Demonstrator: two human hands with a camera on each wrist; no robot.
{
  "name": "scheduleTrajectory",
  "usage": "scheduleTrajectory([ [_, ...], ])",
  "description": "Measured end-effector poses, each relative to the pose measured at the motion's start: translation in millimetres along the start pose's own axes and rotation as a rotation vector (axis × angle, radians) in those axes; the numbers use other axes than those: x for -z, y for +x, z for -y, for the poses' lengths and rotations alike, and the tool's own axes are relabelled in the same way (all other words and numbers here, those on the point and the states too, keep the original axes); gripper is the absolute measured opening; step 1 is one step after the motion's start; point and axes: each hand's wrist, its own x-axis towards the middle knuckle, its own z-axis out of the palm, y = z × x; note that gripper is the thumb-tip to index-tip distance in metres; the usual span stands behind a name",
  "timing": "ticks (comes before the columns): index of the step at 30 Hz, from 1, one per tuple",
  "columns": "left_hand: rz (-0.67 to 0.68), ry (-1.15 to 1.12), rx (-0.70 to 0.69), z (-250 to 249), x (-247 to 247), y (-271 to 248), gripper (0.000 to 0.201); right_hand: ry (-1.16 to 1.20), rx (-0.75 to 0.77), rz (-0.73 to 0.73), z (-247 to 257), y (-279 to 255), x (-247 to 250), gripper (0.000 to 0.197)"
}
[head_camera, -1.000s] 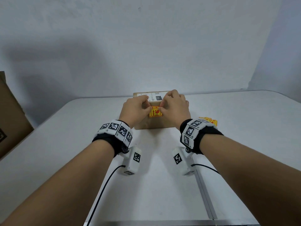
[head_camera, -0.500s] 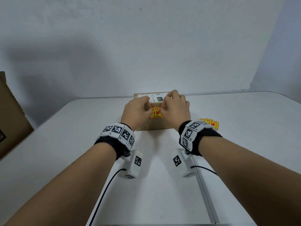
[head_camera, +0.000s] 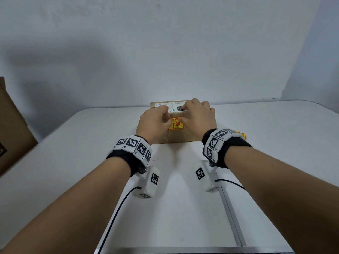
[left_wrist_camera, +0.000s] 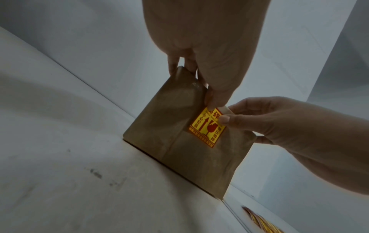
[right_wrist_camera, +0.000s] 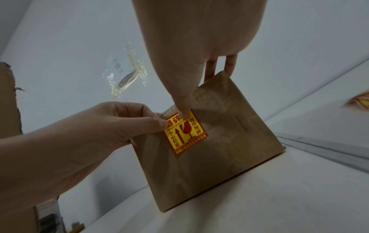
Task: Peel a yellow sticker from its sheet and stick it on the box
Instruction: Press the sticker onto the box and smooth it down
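A yellow sticker (head_camera: 176, 124) printed in red with an arrow, a cracked goblet and characters is being pressed flat against the near face of the brown box (head_camera: 181, 137), which is standing on the white table (head_camera: 91, 143) well back from its near edge. It is being pinned at its upper corners by the thumbs of the left hand (head_camera: 153, 123) and right hand (head_camera: 197, 116), the remaining fingers being curled over the box's top edge. The sticker sheet (head_camera: 240, 134) is being left on open tabletop just right of the box, beside a large carton (head_camera: 12, 129) at the far left.
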Motion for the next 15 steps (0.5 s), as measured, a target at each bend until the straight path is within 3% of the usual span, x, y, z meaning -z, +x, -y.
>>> scheduleTrajectory([
  [15, 0.108, 0.129, -0.169, 4, 12, -1, 0.015, 0.035, 0.011, 0.075, -9, 2, 9, 0.034],
])
